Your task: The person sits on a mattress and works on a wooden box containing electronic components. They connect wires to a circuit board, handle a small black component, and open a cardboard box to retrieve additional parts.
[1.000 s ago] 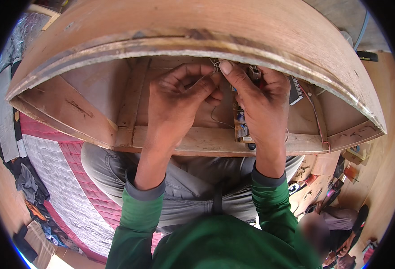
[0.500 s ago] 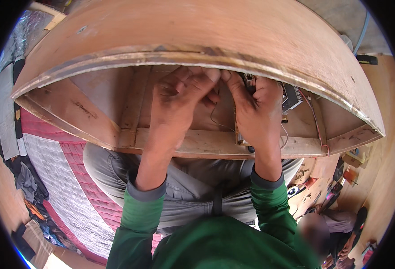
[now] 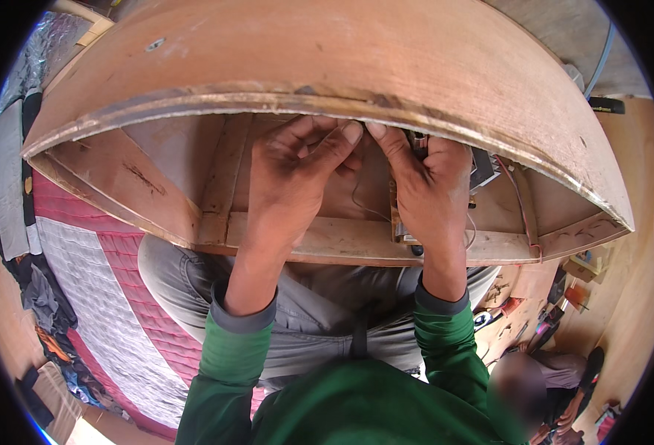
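Note:
Both my hands are inside a curved wooden shell (image 3: 327, 44), just under its upper rim. My left hand (image 3: 290, 174) is closed in a pinch, and a thin wire (image 3: 358, 202) hangs down from beside its fingers. My right hand (image 3: 431, 174) pinches thumb against finger close to the left fingertips; what lies between them is hidden. A small metallic part (image 3: 419, 142) shows between its thumb and curled fingers. Behind the right hand sits a dark box-shaped component (image 3: 484, 169) with fins. A narrow circuit board (image 3: 395, 215) edge shows beside the right wrist.
The shell's lower wooden edge (image 3: 334, 256) rests across my lap. A red wire (image 3: 521, 196) runs along the inside right. To the left lies a pink and white quilted mat (image 3: 90, 267). Tools (image 3: 549, 319) and another person (image 3: 557, 378) are at the lower right.
The shell has shifted slightly in view, its rim a little lower. My hands stay together, still pinching, with the thumbs slightly lower and a small dark gap between them.

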{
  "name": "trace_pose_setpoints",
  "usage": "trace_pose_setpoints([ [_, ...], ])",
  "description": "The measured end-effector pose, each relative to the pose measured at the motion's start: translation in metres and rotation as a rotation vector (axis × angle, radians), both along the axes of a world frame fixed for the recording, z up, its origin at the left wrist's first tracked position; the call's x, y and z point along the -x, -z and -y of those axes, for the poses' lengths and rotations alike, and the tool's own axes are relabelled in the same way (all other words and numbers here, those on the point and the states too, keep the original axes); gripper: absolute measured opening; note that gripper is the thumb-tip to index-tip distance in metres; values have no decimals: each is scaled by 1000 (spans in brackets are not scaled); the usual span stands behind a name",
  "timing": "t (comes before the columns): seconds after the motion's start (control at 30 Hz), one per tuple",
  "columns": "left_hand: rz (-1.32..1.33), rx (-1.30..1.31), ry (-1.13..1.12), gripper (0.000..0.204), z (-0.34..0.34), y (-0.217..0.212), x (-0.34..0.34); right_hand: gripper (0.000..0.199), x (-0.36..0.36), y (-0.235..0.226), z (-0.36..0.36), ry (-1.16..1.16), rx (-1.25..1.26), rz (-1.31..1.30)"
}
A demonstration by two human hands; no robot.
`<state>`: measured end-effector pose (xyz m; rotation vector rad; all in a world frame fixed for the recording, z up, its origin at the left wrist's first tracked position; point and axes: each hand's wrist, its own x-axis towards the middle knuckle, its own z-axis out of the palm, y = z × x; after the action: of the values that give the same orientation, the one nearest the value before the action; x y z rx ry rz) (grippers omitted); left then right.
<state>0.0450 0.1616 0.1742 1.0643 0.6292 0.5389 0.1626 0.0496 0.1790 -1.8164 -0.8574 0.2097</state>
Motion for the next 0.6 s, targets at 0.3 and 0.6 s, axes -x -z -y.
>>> trace_pose_setpoints([
  [0.3, 3, -30, -11, 18, -2, 2, 1, 22, 0, -6, 4, -22, -15, 14],
  [0.6, -33, -23, -18, 17, -1, -5, 2, 21, 4, -8, 5, 9, -13, -36],
])
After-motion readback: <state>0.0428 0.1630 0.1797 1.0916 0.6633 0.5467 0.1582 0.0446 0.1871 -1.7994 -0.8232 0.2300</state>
